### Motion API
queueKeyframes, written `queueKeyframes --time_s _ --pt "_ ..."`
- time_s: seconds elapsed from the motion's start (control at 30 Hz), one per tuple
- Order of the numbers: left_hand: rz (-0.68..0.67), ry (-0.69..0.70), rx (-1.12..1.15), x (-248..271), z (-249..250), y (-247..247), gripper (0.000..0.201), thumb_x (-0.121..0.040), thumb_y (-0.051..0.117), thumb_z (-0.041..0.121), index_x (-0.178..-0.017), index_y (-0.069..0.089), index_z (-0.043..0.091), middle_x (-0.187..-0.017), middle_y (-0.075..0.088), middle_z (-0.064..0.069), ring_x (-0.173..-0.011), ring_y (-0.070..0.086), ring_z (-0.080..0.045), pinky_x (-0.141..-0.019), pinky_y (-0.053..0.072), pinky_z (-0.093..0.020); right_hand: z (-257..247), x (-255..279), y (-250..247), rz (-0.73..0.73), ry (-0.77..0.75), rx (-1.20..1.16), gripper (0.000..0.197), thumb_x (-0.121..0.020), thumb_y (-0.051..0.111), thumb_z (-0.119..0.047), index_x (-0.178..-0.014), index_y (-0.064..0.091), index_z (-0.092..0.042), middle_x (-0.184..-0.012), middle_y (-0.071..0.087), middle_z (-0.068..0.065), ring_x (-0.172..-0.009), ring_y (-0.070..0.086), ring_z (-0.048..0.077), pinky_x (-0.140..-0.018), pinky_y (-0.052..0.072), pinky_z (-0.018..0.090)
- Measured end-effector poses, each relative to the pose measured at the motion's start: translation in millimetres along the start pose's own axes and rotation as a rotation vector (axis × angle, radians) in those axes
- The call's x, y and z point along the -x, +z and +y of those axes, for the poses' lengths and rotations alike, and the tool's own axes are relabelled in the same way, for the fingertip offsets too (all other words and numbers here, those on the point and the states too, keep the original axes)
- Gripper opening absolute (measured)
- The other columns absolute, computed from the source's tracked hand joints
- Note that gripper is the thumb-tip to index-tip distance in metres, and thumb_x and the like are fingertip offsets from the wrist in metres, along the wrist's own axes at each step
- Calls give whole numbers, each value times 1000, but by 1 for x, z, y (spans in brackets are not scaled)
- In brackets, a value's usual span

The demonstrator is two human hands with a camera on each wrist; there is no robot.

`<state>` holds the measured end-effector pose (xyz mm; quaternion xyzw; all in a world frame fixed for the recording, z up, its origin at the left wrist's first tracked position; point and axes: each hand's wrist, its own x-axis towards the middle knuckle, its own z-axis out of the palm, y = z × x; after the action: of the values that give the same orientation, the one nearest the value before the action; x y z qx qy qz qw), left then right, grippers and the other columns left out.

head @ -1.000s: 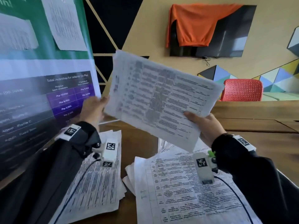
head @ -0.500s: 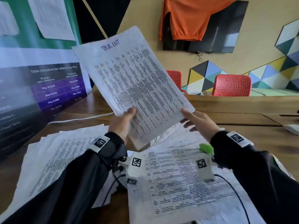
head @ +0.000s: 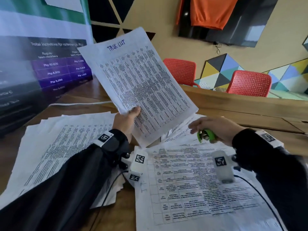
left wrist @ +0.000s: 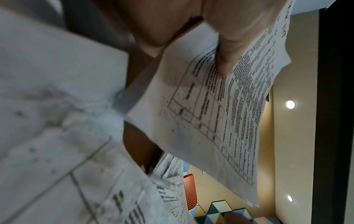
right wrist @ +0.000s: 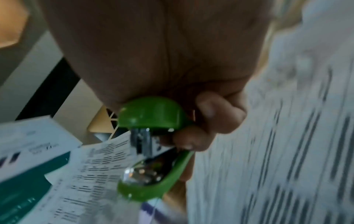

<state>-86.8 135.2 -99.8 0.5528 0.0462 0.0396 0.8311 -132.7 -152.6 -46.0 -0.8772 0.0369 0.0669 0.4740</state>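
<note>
Pinched between thumb and fingers of the left hand (head: pixel 125 121), the task-list sheaf (head: pixel 143 84) slants from five to eleven o'clock. The right hand (head: pixel 220 129), curled around a green stapler (head: pixel 206 136), hovers nearby at the sheaf's four o'clock, stapler mouth facing it.

Left hand (head: pixel 126 120) is held up in front, forearm angled in from the lower left. The sheets (head: pixel 138 84) are pinched at their lower edge, thumb laid flat on the near face, fingers tucked behind. Right hand (head: pixel 216 127) is kept lower and off to the right, knuckles up. One finger is stretched out leftward, the others are curled round a green stapler (head: pixel 206 135). Both arms are covered in dark sleeves.
</note>
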Motion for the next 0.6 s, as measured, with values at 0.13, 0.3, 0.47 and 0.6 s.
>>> queueKeyframes --time_s 0.13,0.3,0.47,0.6 --pt "103 -46 80 -5 -1 -6 25 -92 72 22 -114 71 13 -110 74 -3 -99 69 -20 -91 54 -40 -5 -12 39 -246 3 -555 49 -74 84 -31 -112 73 -3 -94 63 10 -72 50 18 -55 44 26" --pt "151 -117 139 -12 -3 -17 27 -89 75 26 -110 70 11 -107 76 -9 -94 74 -28 -93 56 -47 4 -28 68 -440 -122 -687 78 -48 97 -15 -120 68 -5 -100 67 8 -77 64 14 -70 56 23" --pt "186 -127 31 -16 -10 -17 69 -54 89 58 -104 72 14 -106 76 -7 -103 71 -33 -96 54 -51 8 -29 76 -353 -129 -798 72 -43 97 -53 -96 74 -11 -97 70 10 -76 67 21 -65 57 32" --pt "159 -88 -77 -11 -12 -12 66 -59 86 62 -105 73 16 -102 75 0 -101 68 -24 -96 51 -48 12 -22 77 -323 -187 -776 85 -52 92 -56 -113 62 -5 -103 70 16 -70 58 18 -58 48 27"
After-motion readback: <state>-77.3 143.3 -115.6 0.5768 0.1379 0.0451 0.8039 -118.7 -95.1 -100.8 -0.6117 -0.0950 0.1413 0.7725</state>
